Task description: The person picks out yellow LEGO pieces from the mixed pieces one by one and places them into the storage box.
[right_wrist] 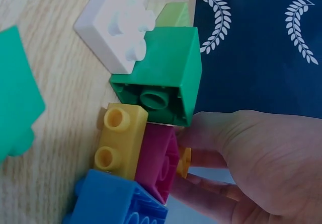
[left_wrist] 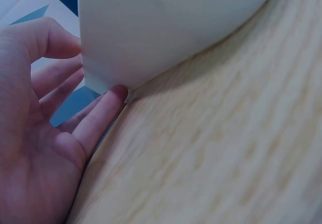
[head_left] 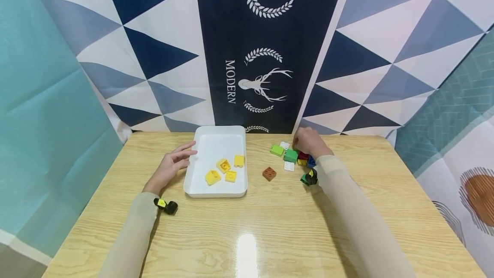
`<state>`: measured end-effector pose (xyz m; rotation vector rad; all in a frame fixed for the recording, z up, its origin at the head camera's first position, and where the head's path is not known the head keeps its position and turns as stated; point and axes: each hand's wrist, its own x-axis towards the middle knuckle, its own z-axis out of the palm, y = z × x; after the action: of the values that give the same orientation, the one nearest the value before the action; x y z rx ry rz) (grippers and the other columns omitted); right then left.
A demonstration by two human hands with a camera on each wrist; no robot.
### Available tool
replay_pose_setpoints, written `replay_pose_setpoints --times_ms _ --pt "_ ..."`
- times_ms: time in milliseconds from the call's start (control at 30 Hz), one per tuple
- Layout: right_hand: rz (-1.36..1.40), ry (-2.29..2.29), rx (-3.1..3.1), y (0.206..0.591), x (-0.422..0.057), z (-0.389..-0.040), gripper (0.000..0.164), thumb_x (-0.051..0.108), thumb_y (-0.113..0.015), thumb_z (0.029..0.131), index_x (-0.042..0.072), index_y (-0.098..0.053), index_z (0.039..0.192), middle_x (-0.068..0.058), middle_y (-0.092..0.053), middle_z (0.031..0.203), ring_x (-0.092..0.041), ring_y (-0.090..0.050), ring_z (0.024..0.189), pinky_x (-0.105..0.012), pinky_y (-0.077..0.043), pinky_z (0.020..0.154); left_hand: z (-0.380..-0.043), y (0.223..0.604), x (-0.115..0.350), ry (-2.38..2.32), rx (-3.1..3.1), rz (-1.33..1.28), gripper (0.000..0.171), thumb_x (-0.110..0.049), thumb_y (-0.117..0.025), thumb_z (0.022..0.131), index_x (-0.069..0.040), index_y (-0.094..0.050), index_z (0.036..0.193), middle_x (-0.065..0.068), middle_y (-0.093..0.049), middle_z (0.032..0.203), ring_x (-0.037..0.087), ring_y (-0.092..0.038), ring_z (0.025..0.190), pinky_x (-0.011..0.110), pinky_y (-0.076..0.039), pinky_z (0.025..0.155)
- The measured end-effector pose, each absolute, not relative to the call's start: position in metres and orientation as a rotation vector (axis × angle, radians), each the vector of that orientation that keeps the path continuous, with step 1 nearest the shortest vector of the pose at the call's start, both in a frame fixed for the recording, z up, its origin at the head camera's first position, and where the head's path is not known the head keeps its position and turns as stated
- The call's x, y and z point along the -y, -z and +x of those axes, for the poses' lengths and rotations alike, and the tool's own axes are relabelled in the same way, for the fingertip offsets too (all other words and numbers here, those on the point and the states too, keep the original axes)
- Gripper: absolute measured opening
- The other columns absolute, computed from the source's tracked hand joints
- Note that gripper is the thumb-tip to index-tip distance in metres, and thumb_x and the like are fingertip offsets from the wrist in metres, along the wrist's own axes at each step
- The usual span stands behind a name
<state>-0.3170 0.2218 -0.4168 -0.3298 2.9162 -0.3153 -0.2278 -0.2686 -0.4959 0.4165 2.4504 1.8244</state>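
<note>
My left hand point(head_left: 171, 167) touches the left side of a white tray point(head_left: 196, 170), its fingertips near the far corner; in the left wrist view a fingertip point(left_wrist: 119, 91) meets the bottom of the wall. Several yellow bricks point(head_left: 230, 176) lie in the tray. At the back right, my right hand point(head_left: 307, 142) reaches behind a brick cluster. Its fingers pinch a yellow-orange brick point(right_wrist: 184, 162), mostly hidden behind a red brick point(right_wrist: 157, 158). Beside that stand another yellow brick point(right_wrist: 121, 138), a blue brick point(right_wrist: 113, 199) and a green brick point(right_wrist: 166, 58).
A light green brick point(head_left: 276, 150) and two white bricks point(head_left: 289, 166) lie left of the right hand. The brown brick point(head_left: 269, 173) sits nearer the tray. Another green brick point(head_left: 304, 179) is partly hidden by the wrist camera. A patterned cloth point(head_left: 266, 110) hangs at the table's back edge.
</note>
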Motion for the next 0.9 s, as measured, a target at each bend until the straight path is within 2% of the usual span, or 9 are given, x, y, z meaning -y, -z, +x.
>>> replay_pose_setpoints --times_ms 267,533,900 --pt "-0.34 0.339 -2.921 0.409 -0.223 -0.32 0.026 0.011 -0.081 0.1 -0.003 -0.084 0.122 -0.026 -0.082 0.129 -0.04 -0.079 0.111 -0.058 -0.067 0.109 -0.23 0.497 0.269 -1.828 -2.448 0.434 0.04 0.001 -0.06 0.109 0.008 -0.068 0.148 0.016 -0.039 0.184 0.041 -0.026 0.176 0.0 -0.038 0.119" --pt "-0.383 0.37 -2.956 0.399 -0.223 -0.319 0.031 0.009 -0.086 0.094 -0.004 -0.084 0.122 -0.026 -0.081 0.13 -0.041 -0.078 0.116 -0.058 -0.066 0.108 -0.23 0.499 0.27 -1.837 -2.447 0.419 0.04 0.002 -0.061 0.108 0.007 -0.069 0.148 0.015 -0.04 0.183 0.04 -0.026 0.176 0.0 -0.038 0.12" --pt "-0.405 0.358 -2.959 0.404 -0.217 -0.318 0.025 0.01 -0.084 0.098 -0.004 -0.085 0.119 -0.026 -0.082 0.128 -0.043 -0.077 0.119 -0.058 -0.065 0.111 -0.23 0.499 0.27 -1.829 -2.449 0.412 0.04 0.001 -0.061 0.109 0.007 -0.069 0.148 0.015 -0.04 0.184 0.04 -0.027 0.176 0.0 -0.038 0.119"
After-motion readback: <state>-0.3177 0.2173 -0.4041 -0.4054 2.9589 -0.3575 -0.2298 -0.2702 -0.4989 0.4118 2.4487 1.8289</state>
